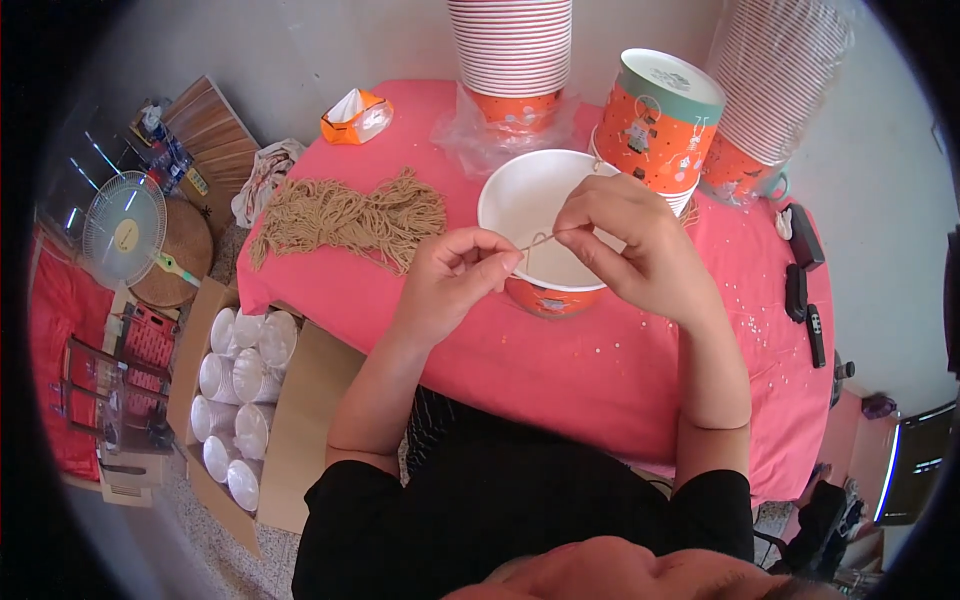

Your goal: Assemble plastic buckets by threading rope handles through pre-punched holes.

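Both hands pinch one short tan string (538, 240) over the open paper bucket (540, 225) on the pink tabletop (560, 360). Left hand (450, 280) is closed on the near end, right hand (630, 245) closed on the far end by the bucket rim. Step looks like threading or knotting a handle string at the rim. The next move needs fine fingertip control and a steady bucket. String bundle (350, 215) lies left, cup stacks (512, 50) behind.
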Available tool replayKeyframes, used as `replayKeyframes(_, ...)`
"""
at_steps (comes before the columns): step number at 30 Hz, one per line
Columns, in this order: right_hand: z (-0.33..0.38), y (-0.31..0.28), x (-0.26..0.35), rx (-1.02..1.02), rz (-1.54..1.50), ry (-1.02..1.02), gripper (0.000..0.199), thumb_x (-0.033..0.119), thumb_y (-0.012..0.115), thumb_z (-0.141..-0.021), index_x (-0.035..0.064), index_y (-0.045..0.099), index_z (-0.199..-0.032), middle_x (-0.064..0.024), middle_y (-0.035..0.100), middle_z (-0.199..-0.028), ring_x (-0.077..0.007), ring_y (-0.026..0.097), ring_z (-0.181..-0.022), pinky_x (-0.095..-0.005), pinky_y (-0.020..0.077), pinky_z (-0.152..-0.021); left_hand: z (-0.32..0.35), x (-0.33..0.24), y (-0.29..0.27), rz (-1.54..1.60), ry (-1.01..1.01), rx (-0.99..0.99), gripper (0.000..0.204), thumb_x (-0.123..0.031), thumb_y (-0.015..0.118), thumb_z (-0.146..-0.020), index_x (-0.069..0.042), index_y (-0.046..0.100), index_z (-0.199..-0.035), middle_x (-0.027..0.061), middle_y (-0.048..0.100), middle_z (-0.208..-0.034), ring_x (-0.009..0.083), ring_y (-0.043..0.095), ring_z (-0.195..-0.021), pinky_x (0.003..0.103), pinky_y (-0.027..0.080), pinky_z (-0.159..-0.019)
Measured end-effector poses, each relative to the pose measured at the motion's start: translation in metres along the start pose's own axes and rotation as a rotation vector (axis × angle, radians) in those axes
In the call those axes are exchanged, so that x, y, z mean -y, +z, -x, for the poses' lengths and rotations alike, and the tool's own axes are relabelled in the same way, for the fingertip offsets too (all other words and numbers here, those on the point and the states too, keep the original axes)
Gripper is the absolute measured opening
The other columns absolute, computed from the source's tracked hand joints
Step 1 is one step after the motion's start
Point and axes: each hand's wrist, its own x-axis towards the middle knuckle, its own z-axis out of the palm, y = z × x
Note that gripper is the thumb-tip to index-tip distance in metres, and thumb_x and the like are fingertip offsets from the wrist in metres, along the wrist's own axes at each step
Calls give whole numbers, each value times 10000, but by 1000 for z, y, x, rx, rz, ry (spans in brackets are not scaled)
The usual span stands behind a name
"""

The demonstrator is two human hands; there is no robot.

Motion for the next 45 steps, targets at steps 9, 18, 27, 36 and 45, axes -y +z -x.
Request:
replayKeyframes(9, -1, 16, 2, 22, 0, -68, 82, 12, 689, -762, 40, 626, -806, -66, 612, -781, -255, 585, -746, -356, 446, -703, 5, 3, 4, 285, -136, 27, 90, -95, 645, -918, -19, 640, -967, -1, 617, -763, 33, 531, -644, 178, 401, -550)
replayKeyframes(18, 0, 23, 3, 1, 152, -95, 150, 37, 729, -713, 55, 664, -847, -73, 624, -867, -266, 598, -810, -377, 469, -750, 6, 5, 9, 306, -84, 37, 104, -110, 625, -944, -15, 629, -984, 13, 630, -768, 16, 496, -620, 177, 353, -518)
replayKeyframes(27, -1, 25, 2, 8, 178, -130, 161, 36, 737, -704, 64, 667, -847, -71, 618, -858, -258, 606, -809, -370, 474, -761, 9, 7, 7, 420, -83, 59, 125, -111, 626, -942, -4, 624, -1008, 37, 660, -825, 11, 503, -623, 167, 354, -502)
replayKeyframes(36, 1, 24, -2, 111, -119, 42, 98, 7, 716, -767, 33, 654, -838, -57, 628, -791, -227, 595, -783, -345, 469, -734, 10, 10, 14, 253, 21, -3, 85, 4, 645, -891, -1, 631, -974, 12, 649, -837, 16, 546, -684, 165, 407, -561)
replayKeyframes(45, 3, 26, 6, 180, -321, 322, 40, 14, 624, -876, -7, 591, -870, -55, 607, -798, -144, 565, -768, -278, 455, -715, 10, 11, 22, -164, 318, -137, 111, 46, 647, -817, -25, 579, -869, -23, 595, -751, 4, 498, -592, 180, 385, -505)
